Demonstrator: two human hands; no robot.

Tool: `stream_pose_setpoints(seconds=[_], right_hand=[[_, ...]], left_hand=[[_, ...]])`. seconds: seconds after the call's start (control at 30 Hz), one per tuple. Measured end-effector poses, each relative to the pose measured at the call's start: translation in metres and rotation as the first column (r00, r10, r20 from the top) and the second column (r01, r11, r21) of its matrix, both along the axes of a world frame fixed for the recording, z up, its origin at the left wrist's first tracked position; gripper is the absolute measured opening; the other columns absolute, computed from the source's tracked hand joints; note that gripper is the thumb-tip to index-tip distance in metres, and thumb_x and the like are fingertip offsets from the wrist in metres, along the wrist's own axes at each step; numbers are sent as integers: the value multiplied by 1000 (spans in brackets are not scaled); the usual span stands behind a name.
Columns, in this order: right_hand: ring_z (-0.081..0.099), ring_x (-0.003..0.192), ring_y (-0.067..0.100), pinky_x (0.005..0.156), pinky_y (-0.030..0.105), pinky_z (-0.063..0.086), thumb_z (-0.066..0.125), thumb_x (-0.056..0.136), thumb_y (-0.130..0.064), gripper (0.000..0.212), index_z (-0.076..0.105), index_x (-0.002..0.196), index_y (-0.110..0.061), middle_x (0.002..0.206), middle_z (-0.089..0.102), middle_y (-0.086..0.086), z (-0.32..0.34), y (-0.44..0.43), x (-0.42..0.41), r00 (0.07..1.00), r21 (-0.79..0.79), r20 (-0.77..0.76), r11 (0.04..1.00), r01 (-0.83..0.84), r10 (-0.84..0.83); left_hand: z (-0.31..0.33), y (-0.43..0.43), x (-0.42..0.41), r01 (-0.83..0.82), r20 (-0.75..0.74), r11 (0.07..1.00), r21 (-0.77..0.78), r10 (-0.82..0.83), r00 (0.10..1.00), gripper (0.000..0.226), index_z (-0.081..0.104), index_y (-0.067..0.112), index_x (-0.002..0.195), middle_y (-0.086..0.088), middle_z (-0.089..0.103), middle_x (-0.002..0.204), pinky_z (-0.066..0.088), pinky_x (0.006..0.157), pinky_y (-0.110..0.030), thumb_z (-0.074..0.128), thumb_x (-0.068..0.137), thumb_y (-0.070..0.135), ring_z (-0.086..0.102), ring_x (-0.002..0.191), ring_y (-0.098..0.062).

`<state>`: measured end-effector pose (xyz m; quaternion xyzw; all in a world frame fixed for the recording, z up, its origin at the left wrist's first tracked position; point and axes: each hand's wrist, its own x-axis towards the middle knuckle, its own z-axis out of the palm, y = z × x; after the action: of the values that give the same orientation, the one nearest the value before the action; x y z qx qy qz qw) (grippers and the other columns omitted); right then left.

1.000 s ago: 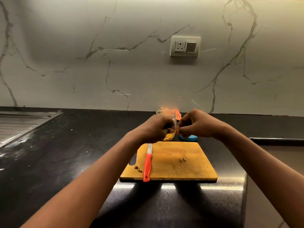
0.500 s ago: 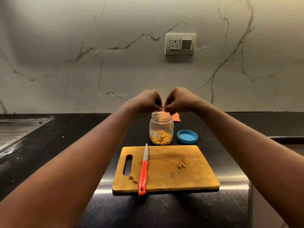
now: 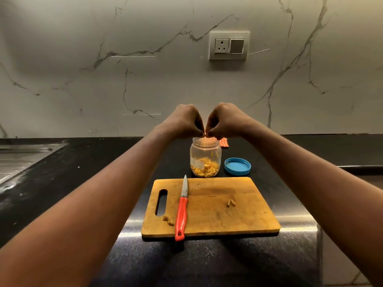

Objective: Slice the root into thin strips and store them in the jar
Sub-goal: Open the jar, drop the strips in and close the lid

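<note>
Wooden board (image 3: 238, 216) lies on the black counter (image 3: 62, 193), with a red-handled knife (image 3: 182, 212) laid on it, tip pointing away. No brand can be read on the knife. The clear jar (image 3: 205, 151) stands just past the board's far edge; it carries a small white label (image 3: 196, 163) (blank or too blurred to read, I cannot tell which). A heap of yellow strips (image 3: 206, 168) fills its bottom, and two or three more show higher up against its wall. The blue lid (image 3: 237, 166) lies upturned just beside the jar on its right. The wall behind has a socket plate (image 3: 229, 46) with no lettering that shows.

Both hands hang right over the jar's open mouth. The left hand (image 3: 184, 121) and right hand (image 3: 224, 121) each have a narrow grip, fingertips bunched downward and nearly meeting, with a pale speck of strip pinched between them.

A few cut bits (image 3: 231, 202) lie on the board's right half and brown scraps (image 3: 168, 220) near its handle slot.

A second ago the hands were low at the board's far edge, holding a bunch of strips in front of the jar; half a second ago they were already above its mouth, as now. Knife, lid and the bits on the board have not shifted.
</note>
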<state>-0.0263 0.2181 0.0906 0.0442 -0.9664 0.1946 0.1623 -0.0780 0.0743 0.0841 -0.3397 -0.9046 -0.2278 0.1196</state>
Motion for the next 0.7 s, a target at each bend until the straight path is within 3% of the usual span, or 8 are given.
stream_pose_setpoints(seconds=[0.17,0.37,0.47,0.57,0.7], right_hand=[[68,70,12,66,25,59,73,78,-4,12,72,90,-6,83,69,5,3,-1,9,1000,8,-11,1000,-12,12],[66,70,8,67,21,57,71,78,-4,12,74,88,-11,81,69,0,4,-1,41,996,2,-74,998,-55,55],[66,71,6,65,16,55,71,80,-6,11,73,89,-12,81,69,-2,-1,1,63,995,-14,-72,997,-76,75],[66,71,5,60,13,51,71,81,-7,11,72,89,-14,82,69,-4,-16,2,86,997,-20,39,998,-66,67],[68,63,6,58,19,55,75,79,-15,16,71,95,-13,81,70,-1,-45,-3,104,942,36,335,999,-39,24]], left_hand=[[1,-6,6,-11,-44,998,65,14,999,14,76,12,84,3,70,79,47,56,-13,84,76,21,64,69,-4],[-8,-9,33,47,-149,996,80,-35,988,14,76,11,97,0,73,93,44,57,-10,76,84,17,58,66,2],[-22,-12,59,79,-195,989,123,-54,979,16,74,10,100,-1,73,94,45,60,-9,74,86,16,61,71,-3],[-40,-15,83,121,-95,988,96,-112,989,16,74,11,101,-1,74,97,56,75,-21,73,86,15,66,81,-7],[-69,-14,100,150,113,987,-62,-142,983,21,74,14,107,0,74,102,58,85,-31,73,86,17,68,90,-9]])
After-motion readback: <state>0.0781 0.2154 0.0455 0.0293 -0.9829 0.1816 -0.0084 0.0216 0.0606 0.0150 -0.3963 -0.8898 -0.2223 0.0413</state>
